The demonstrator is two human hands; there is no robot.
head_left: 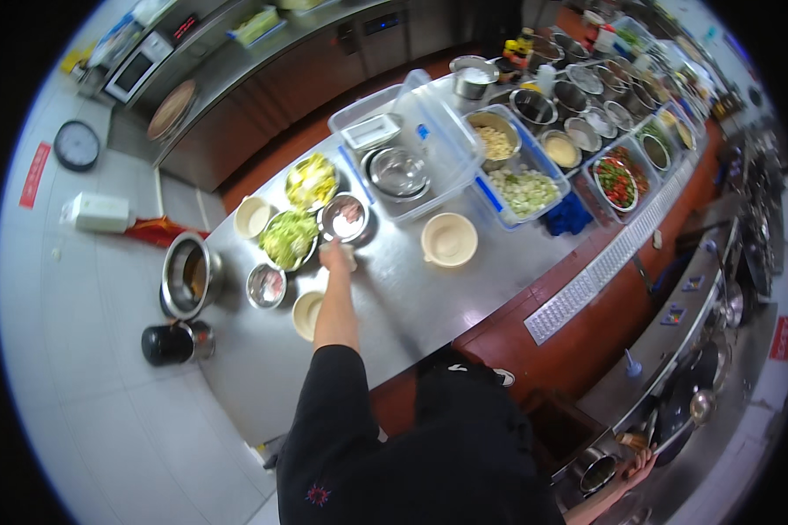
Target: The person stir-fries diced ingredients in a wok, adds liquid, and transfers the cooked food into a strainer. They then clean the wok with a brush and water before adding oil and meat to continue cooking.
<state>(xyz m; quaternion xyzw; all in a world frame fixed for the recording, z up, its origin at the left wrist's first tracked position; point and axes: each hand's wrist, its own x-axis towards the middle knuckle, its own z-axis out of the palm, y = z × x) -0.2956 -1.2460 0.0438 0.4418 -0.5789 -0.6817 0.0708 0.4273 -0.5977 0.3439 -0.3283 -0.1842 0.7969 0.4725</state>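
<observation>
At the steel table, my left hand (333, 256) is closed on a whitish cloth (348, 257), blurred. Just beyond it stands a steel bowl (343, 218) holding pieces that look like raw meat and something white. Shredded green lettuce (287, 237) fills a bowl to the left, and yellow-green cabbage leaves (311, 182) lie in one behind. A smaller steel bowl (266, 286) holds pinkish pieces. Close to my forearm is a cream-coloured bowl (307, 316). Far to the right, my right hand (639, 468) grips the handle of a steel ladle (702, 407) beside a dark wok (686, 387).
Clear plastic bins (407, 210) with steel bowls, chopped vegetables (524, 190) and red-green peppers (616, 182) line the table's far right. A cream bowl (449, 240) sits mid-table. Steel pots (190, 275) stand at the left edge. A drain grate (597, 275) crosses the red floor.
</observation>
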